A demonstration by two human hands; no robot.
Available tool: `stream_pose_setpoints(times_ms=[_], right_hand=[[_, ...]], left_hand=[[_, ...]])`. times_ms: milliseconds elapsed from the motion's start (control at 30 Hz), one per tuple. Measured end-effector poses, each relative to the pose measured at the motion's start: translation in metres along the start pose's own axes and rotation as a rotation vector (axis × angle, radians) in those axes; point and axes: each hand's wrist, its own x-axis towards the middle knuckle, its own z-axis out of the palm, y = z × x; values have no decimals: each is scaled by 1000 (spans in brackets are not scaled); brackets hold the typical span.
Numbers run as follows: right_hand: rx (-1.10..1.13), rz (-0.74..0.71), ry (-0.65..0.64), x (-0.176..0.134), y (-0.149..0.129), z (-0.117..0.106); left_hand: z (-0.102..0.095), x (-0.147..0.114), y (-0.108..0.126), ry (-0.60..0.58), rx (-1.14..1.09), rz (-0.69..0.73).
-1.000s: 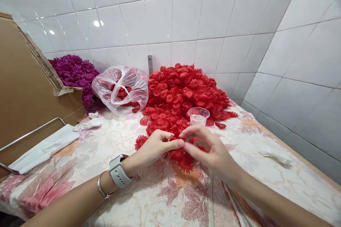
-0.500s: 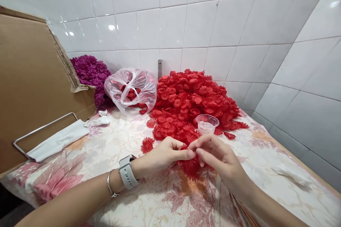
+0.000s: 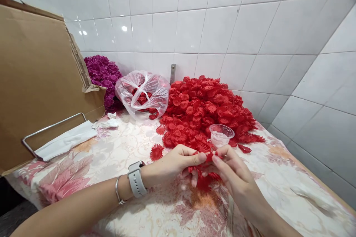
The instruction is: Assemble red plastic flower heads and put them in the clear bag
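Between my two hands is a red artificial flower piece (image 3: 210, 156) with thin petals, partly covered by my fingers. My left hand (image 3: 185, 161), with a watch and a bangle on its wrist, pinches it between thumb and fingers. On its other side my right hand (image 3: 232, 166) grips the edge with thumb and forefinger. Below and behind my hands lie more red flower pieces. Just beyond my right hand stands a small clear plastic cup (image 3: 221, 135) with whitish contents. A large heap of red flower pieces (image 3: 205, 100) rises behind it.
A clear plastic bag (image 3: 142, 96) of red pieces sits left of the heap, and purple flowers (image 3: 101, 72) lie behind it. At the left stand a cardboard box (image 3: 41, 74) and a metal wire frame (image 3: 54, 127) with white paper (image 3: 66, 140). A floral cloth (image 3: 111, 200) covers the table.
My hands have drawn slightly apart at the fingertips, and more of the red piece shows between them. The camera view has shifted a little, moving the scene rightward.
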Motion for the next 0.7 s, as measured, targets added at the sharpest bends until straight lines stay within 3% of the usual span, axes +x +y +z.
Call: stream_pose_setpoints(times_ms=[100, 167, 200, 267, 333, 433, 567, 700], right_hand=[[42, -25, 243, 7, 0, -6], [-99, -92, 392, 11, 2, -11], [-219, -147, 403, 12, 4, -13], [-501, -298, 307, 13, 8, -15], [-743, -463, 181, 13, 12, -14], [-885, -616, 162, 11, 13, -10], [-849, -698, 184, 6, 11, -4], [-841, -708, 85, 4, 14, -1]], left_hand=[[-3, 1, 4, 118, 61, 100], [-10, 3, 8, 322, 163, 236], [-15, 5, 9, 442, 256, 305], [-29, 8, 9, 650, 565, 385], [-47, 12, 7, 665, 903, 325], [-78, 16, 6, 691, 1319, 90], [-121, 18, 19, 778, 1415, -17], [-156, 24, 27, 709, 1490, -109]])
